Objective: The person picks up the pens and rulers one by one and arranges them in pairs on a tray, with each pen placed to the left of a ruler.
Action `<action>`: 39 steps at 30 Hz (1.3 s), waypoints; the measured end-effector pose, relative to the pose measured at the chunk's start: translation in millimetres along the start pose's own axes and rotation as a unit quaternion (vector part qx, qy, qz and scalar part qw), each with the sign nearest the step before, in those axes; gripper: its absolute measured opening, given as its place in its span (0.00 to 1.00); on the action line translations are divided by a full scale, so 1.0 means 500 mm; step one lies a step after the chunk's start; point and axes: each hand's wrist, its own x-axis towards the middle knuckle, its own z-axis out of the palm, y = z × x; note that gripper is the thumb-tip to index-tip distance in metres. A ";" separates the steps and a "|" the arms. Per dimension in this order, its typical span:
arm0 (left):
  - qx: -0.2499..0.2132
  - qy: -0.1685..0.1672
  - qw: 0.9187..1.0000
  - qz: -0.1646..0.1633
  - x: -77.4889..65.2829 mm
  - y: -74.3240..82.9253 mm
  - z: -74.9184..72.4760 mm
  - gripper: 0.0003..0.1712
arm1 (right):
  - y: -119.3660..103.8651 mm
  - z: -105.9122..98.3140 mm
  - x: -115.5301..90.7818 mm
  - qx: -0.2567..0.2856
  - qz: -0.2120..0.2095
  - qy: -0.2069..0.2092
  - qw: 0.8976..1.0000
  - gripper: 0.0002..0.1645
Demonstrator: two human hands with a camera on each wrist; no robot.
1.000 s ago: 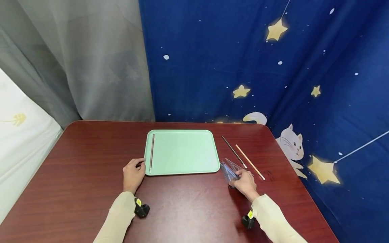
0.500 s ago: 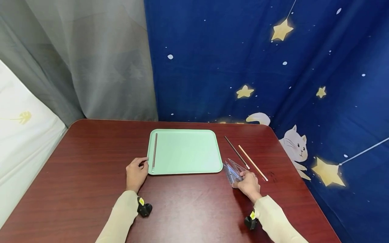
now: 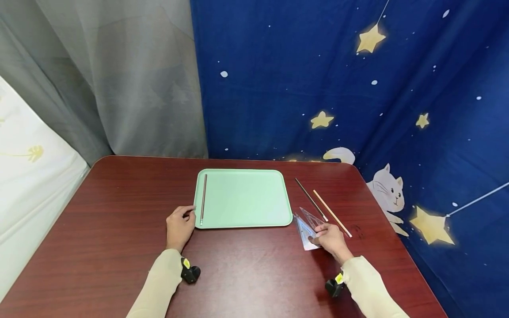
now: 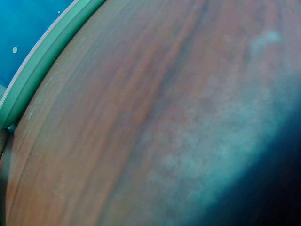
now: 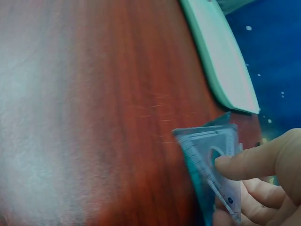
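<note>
My right hand [image 3: 332, 240] pinches a clear triangular set square [image 3: 305, 233] by the tray's near right corner. In the right wrist view the thumb [image 5: 249, 162] presses on the face of this set square, its other fingers behind. A second clear set square [image 3: 311, 216] lies just beyond, partly covered by the hand. My left hand [image 3: 180, 227] rests at the left rim of a pale green tray [image 3: 246, 198], index finger stretched to the edge. In the left wrist view that hand is almost wholly out of frame, with the tray's rim [image 4: 44, 59] at upper left.
A dark red pencil [image 3: 204, 199] lies along the left side inside the tray. To the tray's right, a black pencil [image 3: 311, 199] and a light wooden pencil [image 3: 332, 213] lie slanted on the brown table [image 3: 254, 274]. Curtains [image 3: 278, 88] hang behind the table.
My right hand has drawn slightly to the right, and the set square in it has turned to show more of its face. The left hand stays at the tray; the head view has shifted slightly.
</note>
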 end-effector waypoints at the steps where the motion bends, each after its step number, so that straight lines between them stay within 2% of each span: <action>1: 0.000 0.001 1.000 0.000 0.000 0.000 -0.001 0.11 | 0.000 -0.002 0.000 0.019 0.007 -0.008 1.000 0.22; 7: 0.001 0.004 1.000 0.000 0.000 -0.003 -0.004 0.12 | -0.006 -0.012 -0.006 0.133 0.039 -0.058 0.989 0.22; 13: 0.002 0.006 1.000 -0.002 0.000 -0.007 -0.006 0.12 | -0.003 -0.019 -0.010 0.203 0.055 -0.096 0.973 0.23; 17: 0.003 0.010 1.000 0.000 0.000 -0.011 -0.007 0.12 | -0.001 -0.021 -0.010 0.255 0.058 -0.127 0.957 0.25; 22: -0.001 0.013 1.000 0.005 0.000 -0.011 -0.007 0.12 | -0.011 -0.020 -0.016 0.316 0.054 -0.146 0.936 0.30; 31: -0.004 0.005 1.000 0.001 0.000 -0.008 -0.005 0.12 | -0.049 -0.005 -0.020 0.392 0.032 -0.154 0.906 0.30; 39: -0.013 0.005 1.000 0.005 0.000 -0.001 0.001 0.12 | -0.077 0.023 -0.009 0.396 0.017 -0.177 0.901 0.34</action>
